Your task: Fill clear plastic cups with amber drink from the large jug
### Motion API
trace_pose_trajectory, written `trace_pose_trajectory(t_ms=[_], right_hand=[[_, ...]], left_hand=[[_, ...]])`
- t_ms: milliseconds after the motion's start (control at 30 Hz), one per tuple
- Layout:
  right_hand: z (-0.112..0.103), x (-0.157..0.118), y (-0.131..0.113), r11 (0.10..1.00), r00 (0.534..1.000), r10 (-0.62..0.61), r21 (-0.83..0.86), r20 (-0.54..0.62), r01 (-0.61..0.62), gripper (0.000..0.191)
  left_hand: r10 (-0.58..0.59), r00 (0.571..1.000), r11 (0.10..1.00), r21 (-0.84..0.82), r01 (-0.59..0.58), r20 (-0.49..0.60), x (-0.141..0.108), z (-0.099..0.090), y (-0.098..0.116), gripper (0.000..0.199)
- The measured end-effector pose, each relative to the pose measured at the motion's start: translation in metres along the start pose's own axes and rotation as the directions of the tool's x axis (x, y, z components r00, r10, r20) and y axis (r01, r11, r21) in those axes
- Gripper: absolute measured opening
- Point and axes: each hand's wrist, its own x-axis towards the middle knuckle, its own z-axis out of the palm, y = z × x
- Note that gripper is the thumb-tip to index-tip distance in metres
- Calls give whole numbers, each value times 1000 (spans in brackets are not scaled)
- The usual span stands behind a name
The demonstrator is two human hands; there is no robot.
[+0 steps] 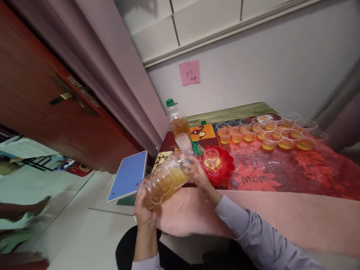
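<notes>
From where I stand, the person in pale lilac sleeves has both hands on a large, ribbed, clear plastic bottle of amber liquid, tipped well over on its side in front of the near edge of a table with a glossy red, leaf-patterned covering. The left hand is clamped around the bottle's base end, lower and nearer the floor, while the right hand grips up by its shoulder and neck, just beside a red plastic tray with a scalloped rim. In that tray stands a small, clear plastic cup; I can't make out whether any liquid is running into it. By the bottle's neck there's a bright green plastic piece, partly hidden, and just behind stands a clear, tapered plastic piece that looks like cups. Farther back, a second clear bottle with a green cap stands upright near the wall, and a loose, small green cap lies to its right. Across the table to the right, clear plastic cups of amber liquid crowd together in rows. A pink square paper note hangs on the wall above.
</notes>
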Motion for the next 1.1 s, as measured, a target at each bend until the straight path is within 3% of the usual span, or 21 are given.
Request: trace_pose_trajectory(t_ms=[167,433,767,1100], right_hand=[[-2,0,2,997,996,-65,-36,-66,63,77],[-6,-1,-2,998,993,49,42,-107,-45,81],[-4,1,-11,986,985,86,157,-150,-62,73],[-4,0,-15,986,978,115,140,-172,-91,71]], left_hand=[[29,999,992,126,-25,-22,0,-1,13,47],[27,996,983,185,-11,-81,-10,24,31,49],[-16,988,982,182,44,-155,-20,56,46,53],[-18,987,979,195,50,-160,-24,68,56,50]])
